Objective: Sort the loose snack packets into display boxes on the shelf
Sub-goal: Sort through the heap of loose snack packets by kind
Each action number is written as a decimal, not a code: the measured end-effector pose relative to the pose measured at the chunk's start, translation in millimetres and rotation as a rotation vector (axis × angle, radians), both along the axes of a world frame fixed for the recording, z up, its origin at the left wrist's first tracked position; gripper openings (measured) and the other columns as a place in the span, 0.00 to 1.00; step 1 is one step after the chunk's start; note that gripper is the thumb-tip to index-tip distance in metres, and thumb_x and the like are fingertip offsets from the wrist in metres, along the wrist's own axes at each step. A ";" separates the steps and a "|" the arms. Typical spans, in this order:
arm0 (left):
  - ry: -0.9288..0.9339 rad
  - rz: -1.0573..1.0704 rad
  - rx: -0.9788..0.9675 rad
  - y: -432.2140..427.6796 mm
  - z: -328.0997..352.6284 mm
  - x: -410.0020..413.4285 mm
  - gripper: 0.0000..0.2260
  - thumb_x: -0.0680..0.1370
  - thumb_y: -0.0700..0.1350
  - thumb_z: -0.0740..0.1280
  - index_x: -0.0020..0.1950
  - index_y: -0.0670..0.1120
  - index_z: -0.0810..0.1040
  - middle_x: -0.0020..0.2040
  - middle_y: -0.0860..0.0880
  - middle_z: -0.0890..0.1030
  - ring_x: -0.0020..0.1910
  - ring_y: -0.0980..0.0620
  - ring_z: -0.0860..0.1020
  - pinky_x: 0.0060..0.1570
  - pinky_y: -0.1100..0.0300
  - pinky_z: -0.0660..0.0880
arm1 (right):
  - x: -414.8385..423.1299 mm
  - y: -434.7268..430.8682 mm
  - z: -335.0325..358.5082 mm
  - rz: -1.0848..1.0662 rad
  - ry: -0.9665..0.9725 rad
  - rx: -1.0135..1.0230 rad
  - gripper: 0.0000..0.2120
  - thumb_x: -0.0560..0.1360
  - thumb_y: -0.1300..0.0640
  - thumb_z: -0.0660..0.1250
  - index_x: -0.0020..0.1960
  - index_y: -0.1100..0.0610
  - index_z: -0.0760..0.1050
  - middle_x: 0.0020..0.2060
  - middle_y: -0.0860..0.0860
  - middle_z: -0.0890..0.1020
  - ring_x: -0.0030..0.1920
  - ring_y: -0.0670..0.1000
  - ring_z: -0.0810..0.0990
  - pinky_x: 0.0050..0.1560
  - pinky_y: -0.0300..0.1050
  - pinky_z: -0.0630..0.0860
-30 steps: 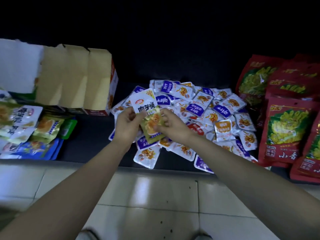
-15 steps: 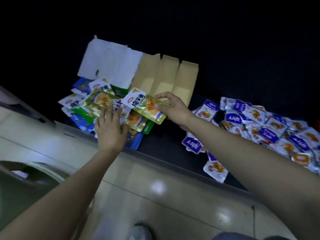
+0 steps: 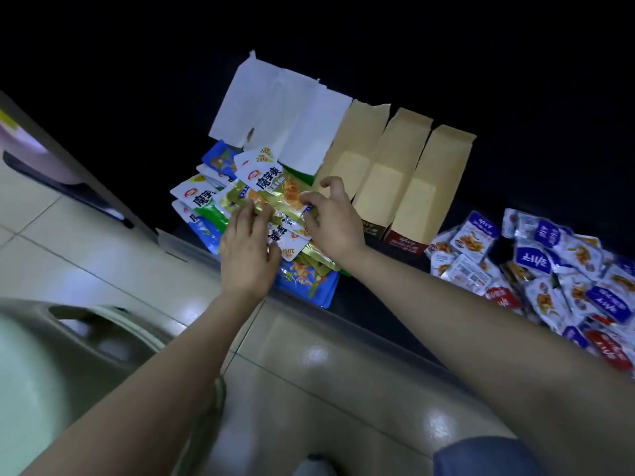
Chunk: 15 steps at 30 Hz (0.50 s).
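A green-and-white snack packet [image 3: 271,187] lies on top of a pile of similar green and blue packets [image 3: 202,204] at the left of the dark shelf. My right hand [image 3: 335,218] pinches its right edge between thumb and fingers. My left hand [image 3: 247,245] lies flat on the pile, fingers straight, pressing the packets just below it. Behind the pile stand open display boxes: white flaps [image 3: 281,121] and three tan cardboard flaps [image 3: 398,166]. A heap of small purple-and-white packets [image 3: 549,266] covers the shelf at the right.
The shelf's front edge [image 3: 378,324] runs diagonally above a glossy tiled floor [image 3: 309,389]. A pale rounded object [image 3: 51,355] fills the lower left. Another shelf unit [image 3: 62,166] stands at far left.
My right hand has carried the green-and-white packet left and down onto the pile. My left hand stays on the pile. The view has kept swinging left.
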<state>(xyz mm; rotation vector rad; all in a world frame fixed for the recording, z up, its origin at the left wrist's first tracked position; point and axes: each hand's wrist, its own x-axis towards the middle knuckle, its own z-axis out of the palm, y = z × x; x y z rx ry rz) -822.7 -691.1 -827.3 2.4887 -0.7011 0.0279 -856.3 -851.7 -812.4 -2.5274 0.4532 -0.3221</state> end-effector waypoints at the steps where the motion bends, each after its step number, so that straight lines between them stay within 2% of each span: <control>1: -0.002 -0.009 0.019 0.9 -0.9 0.3 0.26 0.75 0.38 0.67 0.73 0.43 0.70 0.76 0.40 0.63 0.75 0.37 0.59 0.68 0.38 0.62 | 0.1 0.2 -1.4 0.020 0.009 -0.038 0.16 0.78 0.60 0.63 0.65 0.56 0.77 0.66 0.56 0.68 0.58 0.56 0.74 0.50 0.49 0.76; 5: -0.017 -0.025 0.045 3.0 -0.6 1.1 0.23 0.74 0.40 0.65 0.70 0.42 0.73 0.75 0.38 0.64 0.74 0.35 0.61 0.67 0.37 0.62 | -2.0 -3.5 -0.2 0.130 0.030 -0.117 0.18 0.78 0.56 0.64 0.67 0.57 0.75 0.62 0.56 0.74 0.61 0.58 0.71 0.60 0.55 0.70; 10: -0.060 -0.012 0.025 -4.6 9.6 -8.9 0.20 0.73 0.38 0.67 0.65 0.40 0.76 0.72 0.37 0.67 0.72 0.34 0.62 0.66 0.37 0.63 | -21.6 -19.5 10.7 0.170 0.029 -0.023 0.19 0.78 0.57 0.64 0.69 0.56 0.73 0.66 0.56 0.72 0.66 0.57 0.68 0.65 0.51 0.66; 12: -0.101 -0.028 0.011 -11.1 15.3 -16.3 0.17 0.74 0.40 0.65 0.62 0.40 0.76 0.69 0.37 0.70 0.69 0.35 0.65 0.63 0.39 0.64 | -36.2 -31.2 15.6 0.199 0.039 0.029 0.18 0.79 0.59 0.64 0.68 0.56 0.73 0.66 0.57 0.71 0.66 0.56 0.69 0.65 0.49 0.67; 15: -0.166 -0.093 -0.026 -31.7 22.6 -32.7 0.16 0.74 0.45 0.58 0.57 0.41 0.78 0.59 0.38 0.75 0.59 0.36 0.71 0.55 0.45 0.67 | -68.2 -57.7 19.7 0.225 0.049 0.087 0.15 0.78 0.61 0.64 0.64 0.57 0.76 0.58 0.55 0.76 0.56 0.53 0.76 0.57 0.46 0.72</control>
